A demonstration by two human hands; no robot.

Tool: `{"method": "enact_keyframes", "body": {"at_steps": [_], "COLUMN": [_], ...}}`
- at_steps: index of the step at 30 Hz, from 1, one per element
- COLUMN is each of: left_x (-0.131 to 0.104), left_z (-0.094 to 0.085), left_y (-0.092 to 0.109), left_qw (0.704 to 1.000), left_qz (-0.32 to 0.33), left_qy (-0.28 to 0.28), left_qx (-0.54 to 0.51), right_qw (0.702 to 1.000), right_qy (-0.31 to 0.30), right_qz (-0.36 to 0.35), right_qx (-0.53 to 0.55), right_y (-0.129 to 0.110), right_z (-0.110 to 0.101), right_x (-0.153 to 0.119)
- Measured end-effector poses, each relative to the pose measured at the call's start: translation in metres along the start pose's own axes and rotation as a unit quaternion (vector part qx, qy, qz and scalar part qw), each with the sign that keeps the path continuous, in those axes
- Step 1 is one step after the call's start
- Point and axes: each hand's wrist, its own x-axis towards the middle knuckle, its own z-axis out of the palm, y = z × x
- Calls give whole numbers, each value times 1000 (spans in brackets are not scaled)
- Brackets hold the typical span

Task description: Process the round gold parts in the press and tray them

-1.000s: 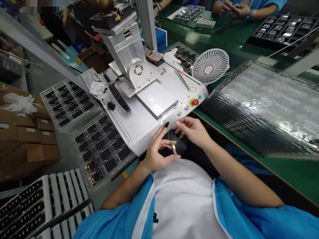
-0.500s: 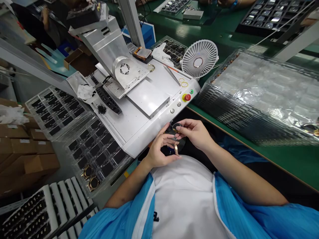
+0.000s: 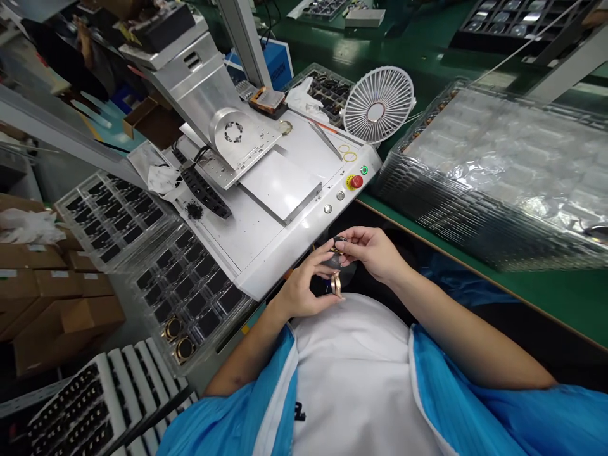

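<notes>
My left hand [image 3: 304, 285] is in front of my shirt, holding a gold ring-shaped part [image 3: 336, 284] between thumb and fingers. Just above it, my right hand [image 3: 373, 252] pinches a small round black part with a gold edge [image 3: 339, 244]. The fingertips of my left hand come up close to this black part; whether they touch it I cannot tell. Both hands are beside the front edge of a white machine [image 3: 266, 266], near its buttons.
The machine carries a metal press head [image 3: 232, 130], tweezers [image 3: 327, 140] and a red button [image 3: 356, 182]. A white fan [image 3: 379, 104] stands behind. Stacked clear trays [image 3: 503, 171] lie right; trays of black parts [image 3: 190, 285] lie left, above a rack [image 3: 71, 405].
The black part in my right hand has tilted, and my left fingertips have come nearer to it. The gold ring has turned a little. The view has shifted slightly.
</notes>
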Motion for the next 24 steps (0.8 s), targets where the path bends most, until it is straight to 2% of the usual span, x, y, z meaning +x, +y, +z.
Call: {"method": "enact_keyframes", "body": {"at_steps": [5,10,13,15,20,24], "left_x": [3,1,-2,-5,-9,-12], "left_z": [-3,4,11,14,17,18], "left_y": [-1,-13,-18,-20,-24,-26], "left_qw": [972,944,939,939,942,946], "left_qz": [-22,-66,-68,-70,-68,-48], "left_qy": [128,213,217,212,213,218], "left_qx": [-193,-245,-259,-262,-249,-236], "right_qw": [1000,994,990,990,998,999], "right_qy": [-22,-72,-71,-60,-28,-28], "right_qz": [8,81,118,118,54,25], "right_qx": [8,18,42,52,23,-10], "right_y": [-5,-7,-4,-2,0,-2], "right_z": [1,8,16,23,34,39], "right_x": [-3,-9,-14,-18,-24,-25]}}
